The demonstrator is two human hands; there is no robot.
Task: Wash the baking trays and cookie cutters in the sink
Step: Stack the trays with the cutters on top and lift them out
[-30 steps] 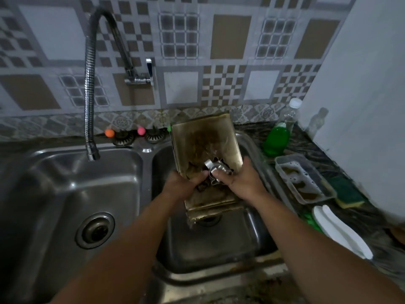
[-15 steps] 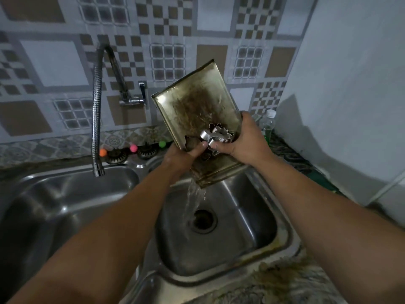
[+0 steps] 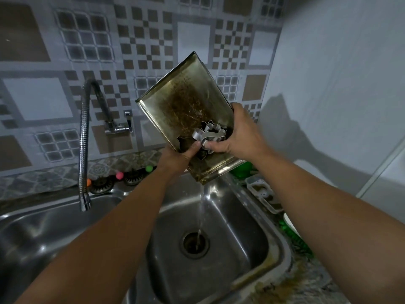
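Over the steel sink [image 3: 252, 218], by tiled wall [image 3: 87, 40], both hands' grips clamp the baking tray [image 3: 184, 102].

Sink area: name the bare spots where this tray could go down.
Left basin under the faucet is bare. Right basin is bare around the drain. The counter right of it is crowded: soap dish, green items.
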